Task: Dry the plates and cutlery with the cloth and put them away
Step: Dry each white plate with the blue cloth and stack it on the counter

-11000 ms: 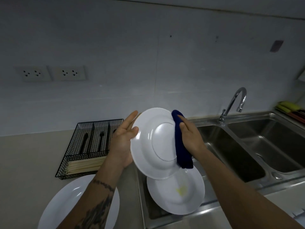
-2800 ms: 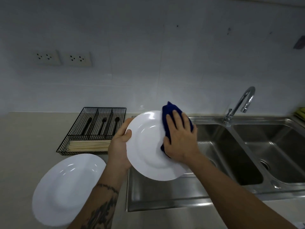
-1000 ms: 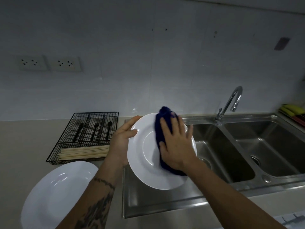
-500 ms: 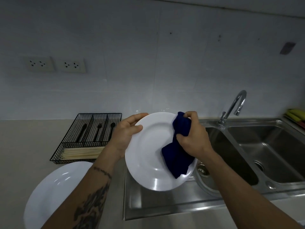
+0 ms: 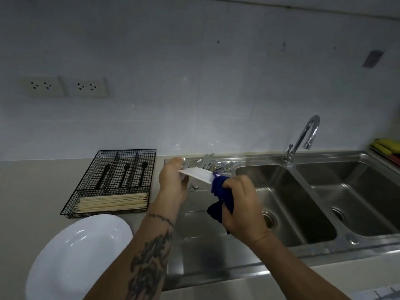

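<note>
Change since half a second ago: the held plate (image 5: 198, 174), then facing the camera, is now turned nearly edge-on, showing as a thin white sliver; cutlery (image 5: 213, 164) at the back of the drainboard, then hidden behind it, is now in view.

Held plate: white, tilted, above the drainboard (image 5: 194, 239). Left hand (image 5: 173, 185) grips its left rim with curled fingers; right hand (image 5: 240, 207) clenches the dark blue cloth (image 5: 221, 199) around its right rim, the cloth's tail hanging below.

Second plate (image 5: 78, 254): white, flat on the counter (image 5: 32, 191), lower left, just in front of the black wire tray (image 5: 112, 182) holding black cutlery and chopsticks.

Edges and room: left basin (image 5: 287, 204) lies just right of the hands; bare drainboard beneath them; faucet (image 5: 303, 139) stands well apart.
</note>
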`<state>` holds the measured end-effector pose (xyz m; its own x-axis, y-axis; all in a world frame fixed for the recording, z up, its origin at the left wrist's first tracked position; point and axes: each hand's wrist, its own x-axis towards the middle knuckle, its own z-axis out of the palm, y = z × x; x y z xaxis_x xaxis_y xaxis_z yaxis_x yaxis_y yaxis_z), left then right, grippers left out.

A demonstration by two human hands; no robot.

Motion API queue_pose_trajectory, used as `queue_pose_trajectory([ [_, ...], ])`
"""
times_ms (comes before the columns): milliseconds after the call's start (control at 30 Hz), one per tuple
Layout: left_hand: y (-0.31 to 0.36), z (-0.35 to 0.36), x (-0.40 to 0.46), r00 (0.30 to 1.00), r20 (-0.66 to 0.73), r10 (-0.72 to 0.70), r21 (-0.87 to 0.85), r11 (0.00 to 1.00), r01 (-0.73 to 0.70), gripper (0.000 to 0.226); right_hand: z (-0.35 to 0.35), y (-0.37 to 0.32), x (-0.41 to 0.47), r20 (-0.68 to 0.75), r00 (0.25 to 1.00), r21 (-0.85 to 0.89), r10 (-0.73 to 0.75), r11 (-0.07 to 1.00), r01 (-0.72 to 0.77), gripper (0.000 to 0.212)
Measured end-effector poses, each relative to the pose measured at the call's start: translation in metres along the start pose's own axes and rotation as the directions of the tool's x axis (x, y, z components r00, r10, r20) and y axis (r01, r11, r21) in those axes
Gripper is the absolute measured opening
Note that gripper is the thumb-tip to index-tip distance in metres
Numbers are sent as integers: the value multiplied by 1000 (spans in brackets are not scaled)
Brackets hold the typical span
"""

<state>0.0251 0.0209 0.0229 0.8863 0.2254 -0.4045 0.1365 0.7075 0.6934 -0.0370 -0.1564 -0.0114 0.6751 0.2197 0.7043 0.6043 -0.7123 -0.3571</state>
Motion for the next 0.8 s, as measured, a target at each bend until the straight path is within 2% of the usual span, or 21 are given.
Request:
queue_pose_trajectory([
  [33,1,1,5,1000,6,-13,-25,1000,13,32,0,-3,-4,50,999,-12,-12,1000,12,49],
  [67,3,1,8,1000,20,-12,-58,998,13,34,-2,-4,-7,106,994,-6,-20,1000,21,51],
  [133,9,-1,6,999,40,6,-23,1000,-5,20,-7,-4,-15,223,974,61,-29,998,16,55],
  [200,12,-9,9,999,49,7,85,996,-11,22,-15,-1,-23,287,958,184,-4,982,-51,56],
  [300,11,-24,15,995,105,2,168,986,-20,40,-29,4,-18,210,968,286,140,938,-198,57],
  [367,6,-29,13,986,167,-19,209,978,-17,43,-36,3,0,128,971,309,200,923,-231,53],
  [433,-1,-24,0,967,250,-44,210,978,-10,43,-39,-4,24,107,977,274,182,940,-205,51],
  [500,-5,-15,-12,935,346,-79,183,983,15,42,-32,-12,46,142,979,142,143,976,-163,51],
  [567,-5,-9,-21,896,434,-94,141,989,36,43,-21,-13,62,179,968,15,175,983,-181,50],
  [667,8,-15,-29,839,540,-65,116,993,2,42,-18,-1,75,221,887,-59,405,914,-402,50],
  [733,15,-24,-28,837,546,-38,139,989,-46,42,-20,12,75,239,809,-36,537,838,-545,43],
  [800,19,-30,-26,849,527,-42,172,983,-58,50,-18,19,71,252,758,30,601,778,-627,38],
])
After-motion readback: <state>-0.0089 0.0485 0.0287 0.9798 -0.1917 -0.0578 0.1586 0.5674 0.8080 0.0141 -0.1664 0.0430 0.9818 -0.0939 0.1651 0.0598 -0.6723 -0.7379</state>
